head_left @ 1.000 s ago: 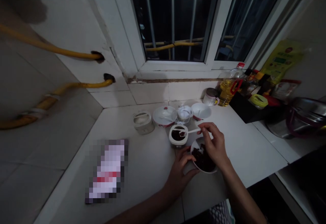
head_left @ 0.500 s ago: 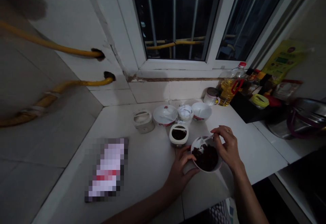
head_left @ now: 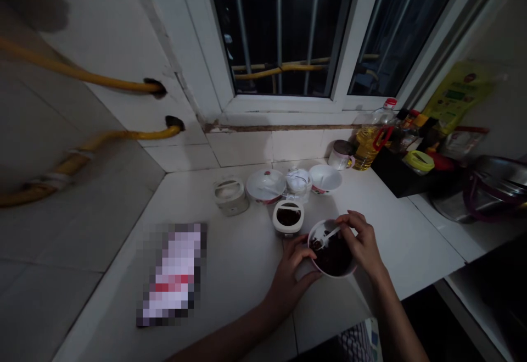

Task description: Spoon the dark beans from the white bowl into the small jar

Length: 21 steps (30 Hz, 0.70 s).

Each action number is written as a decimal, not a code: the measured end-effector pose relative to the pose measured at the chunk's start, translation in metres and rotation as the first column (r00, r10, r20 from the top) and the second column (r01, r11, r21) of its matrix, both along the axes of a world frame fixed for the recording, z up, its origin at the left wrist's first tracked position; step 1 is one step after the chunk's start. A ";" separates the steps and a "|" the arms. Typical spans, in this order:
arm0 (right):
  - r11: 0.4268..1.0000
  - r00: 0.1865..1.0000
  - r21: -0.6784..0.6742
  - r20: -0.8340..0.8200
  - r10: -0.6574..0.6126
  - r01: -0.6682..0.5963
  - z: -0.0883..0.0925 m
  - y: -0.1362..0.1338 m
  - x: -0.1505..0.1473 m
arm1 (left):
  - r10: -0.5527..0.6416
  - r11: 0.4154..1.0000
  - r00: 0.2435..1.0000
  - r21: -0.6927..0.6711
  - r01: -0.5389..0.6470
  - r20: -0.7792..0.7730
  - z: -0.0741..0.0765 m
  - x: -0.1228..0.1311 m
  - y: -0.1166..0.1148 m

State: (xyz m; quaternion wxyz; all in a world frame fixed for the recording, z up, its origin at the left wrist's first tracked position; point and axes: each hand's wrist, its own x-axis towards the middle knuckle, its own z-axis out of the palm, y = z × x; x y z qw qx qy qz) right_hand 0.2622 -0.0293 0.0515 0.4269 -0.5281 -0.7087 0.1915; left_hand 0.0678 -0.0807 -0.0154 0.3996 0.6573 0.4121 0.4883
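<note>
Spoon tip has swung left inside the bowl: my right hand (head_left: 361, 244) pinches the white spoon (head_left: 331, 234) in the dark food (head_left: 333, 257), while my left hand (head_left: 290, 279) grips the white bowl (head_left: 331, 273) from the near side, a small white pot (head_left: 288, 232) just beyond that grip

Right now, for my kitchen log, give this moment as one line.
left hand: steadies white bowl | right hand: holds white spoon in dark food

white tiled counter (head_left: 242, 290); white bowls (head_left: 325, 178); dark paste tub (head_left: 288, 218); blurred packet (head_left: 173, 274)
</note>
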 end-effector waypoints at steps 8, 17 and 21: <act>0.943 0.859 -0.331 -0.475 -0.190 0.026 0.006 0.001 -0.003 | 0.014 1.000 1.000 -0.010 -0.014 -0.008 -0.002 0.000 0.000; 0.929 0.753 -0.369 -0.617 -0.227 -0.023 0.004 0.002 -0.005 | 0.018 1.000 1.000 0.003 -0.018 -0.006 -0.002 0.002 0.000; 0.936 0.774 -0.351 -0.590 -0.229 0.010 0.004 0.004 -0.003 | 0.023 1.000 1.000 0.000 -0.023 -0.005 -0.001 0.002 0.000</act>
